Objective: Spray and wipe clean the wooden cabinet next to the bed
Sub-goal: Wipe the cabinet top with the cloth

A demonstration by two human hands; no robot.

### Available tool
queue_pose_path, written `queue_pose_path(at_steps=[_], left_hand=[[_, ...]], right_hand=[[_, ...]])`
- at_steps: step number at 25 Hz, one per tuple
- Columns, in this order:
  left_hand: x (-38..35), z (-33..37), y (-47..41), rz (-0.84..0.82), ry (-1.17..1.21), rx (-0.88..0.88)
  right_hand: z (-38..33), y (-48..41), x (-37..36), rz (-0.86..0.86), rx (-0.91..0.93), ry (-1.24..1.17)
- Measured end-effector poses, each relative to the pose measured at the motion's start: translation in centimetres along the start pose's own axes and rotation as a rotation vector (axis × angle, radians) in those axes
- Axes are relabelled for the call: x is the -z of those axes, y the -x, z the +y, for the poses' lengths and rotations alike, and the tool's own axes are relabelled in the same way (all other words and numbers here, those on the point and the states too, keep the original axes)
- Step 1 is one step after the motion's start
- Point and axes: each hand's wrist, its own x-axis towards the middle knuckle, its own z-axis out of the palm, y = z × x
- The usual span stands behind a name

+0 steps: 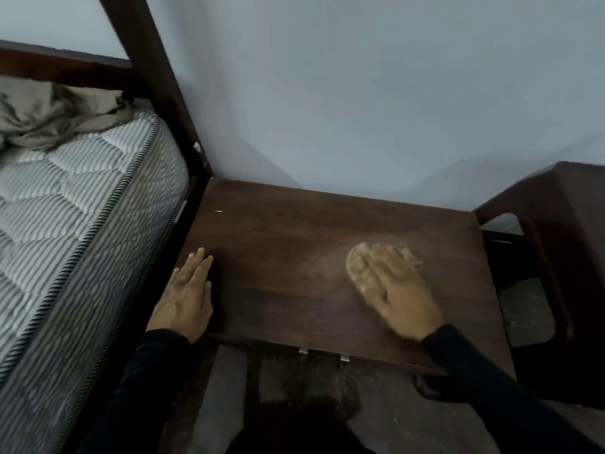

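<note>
Right hand (399, 290): fingers flat, blurred, pressing the cloth (358, 263) down.
Left hand (186, 293): spread flat on the front-left corner.
Cloth: soft, light, likely bunches; best kept under a flat palm.
Wooden cabinet (294, 231): rigid, smooth-topped, just beside the bed (82, 198).

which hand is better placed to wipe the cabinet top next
Right: the right hand presses the beige cloth on the dark wooden cabinet top; the left hand rests flat and empty at its left edge.
</note>
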Motion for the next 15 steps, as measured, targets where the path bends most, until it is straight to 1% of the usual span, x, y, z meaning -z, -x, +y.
queue_pose_path(at_steps=[1, 2, 3, 4, 5, 6, 7, 8, 9, 10, 11, 13, 14, 15], left_hand=[[0.1, -0.8, 0.3, 0.003, -0.005, 0.018], [0.2, -1.6, 0.8, 0.007, -0.004, 0.031], [0.3, -2.3, 1.2, 0.01, -0.003, 0.039], [0.3, -2.8, 1.5, 0.012, -0.001, 0.045], [0.3, -3.1, 1.9, 0.015, -0.003, 0.053], [0.3, -3.4, 2.3, 0.014, -0.007, 0.058], [0.3, -3.6, 2.7, 0.014, -0.006, 0.064], [0.4, -3.9, 2.8, 0.02, -0.001, 0.062], [0.4, -4.1, 2.9, 0.024, 0.002, 0.055], [0.5, -4.4, 2.9, 0.028, 0.001, 0.048], [0.6, -4.5, 3.0, 0.022, 0.0, 0.04], [0.9, -5.0, 3.3, 0.025, 0.006, 0.063], [1.2, -5.2, 3.4, 0.032, 0.012, 0.083], [1.5, -5.6, 3.6, 0.038, 0.014, 0.104]], right_hand=[[1.1, -3.1, 0.5, 0.037, -0.16, 0.007], [0.2, -6.3, 0.3, 0.067, -0.283, 0.0], [-2.8, -9.1, -0.5, 0.077, -0.327, 0.004], [-6.8, -10.6, -1.9, 0.08, -0.289, 0.008], [-11.0, -10.5, -3.3, 0.056, -0.177, -0.003], [-14.2, -8.9, -4.3, -0.011, -0.007, -0.025], [-15.7, -6.3, -4.9, -0.088, 0.198, -0.031], [-15.5, -3.7, -4.8, -0.144, 0.355, -0.035], [-13.7, -1.9, -4.2, -0.165, 0.454, -0.055], [-11.3, -1.7, -3.4, -0.155, 0.477, -0.081], [-8.6, -2.7, -2.9, -0.118, 0.391, -0.082], [-5.5, -8.4, -2.2, 0.03, 0.057, -0.07], [-6.2, -12.1, -2.1, 0.076, -0.073, -0.051], [-8.4, -15.5, -2.7, 0.097, -0.144, -0.021]])
